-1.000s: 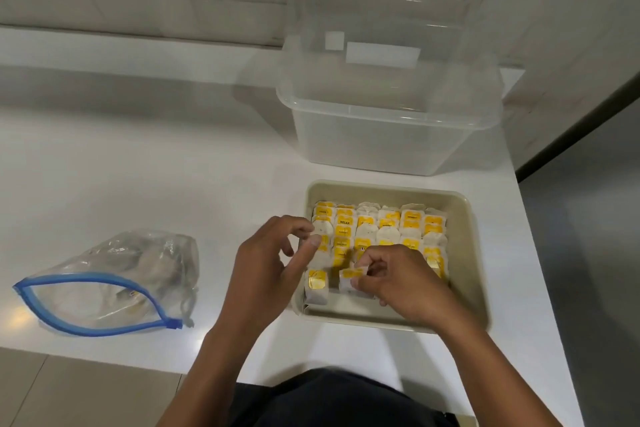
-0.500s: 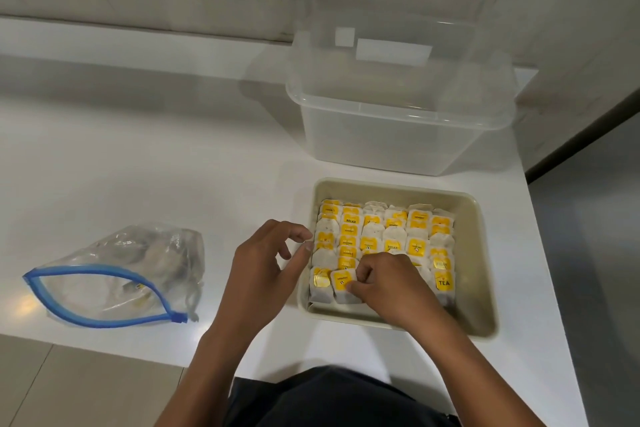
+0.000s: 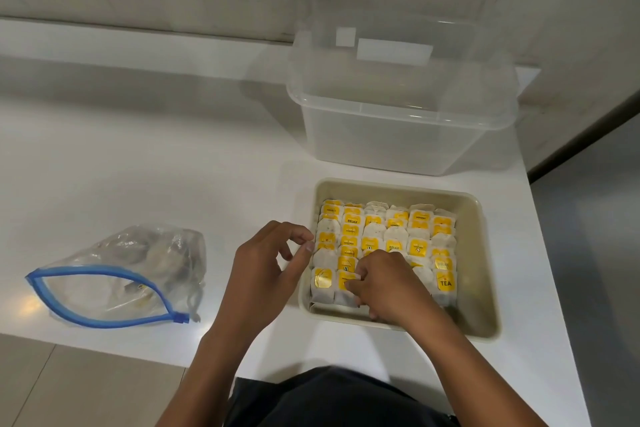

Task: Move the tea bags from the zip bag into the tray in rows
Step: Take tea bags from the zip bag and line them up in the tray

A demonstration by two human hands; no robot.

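The left hand [image 3: 266, 267] hovers at the tray's left rim, fingers loosely curled and holding nothing, with the zip bag [image 3: 117, 274] lying open-mouthed on the table [image 3: 138, 156] further left. The right hand [image 3: 388, 284] reaches into the tray [image 3: 478, 253], fingertips pinching a tea bag [image 3: 346, 279] in the nearest row of tea bags.

A second ago the right hand [image 3: 388, 284] was holding a tea bag [image 3: 346, 282] just above the tray's [image 3: 485, 267] front row; now it's pushed down into that row, fingers tucked in around it.
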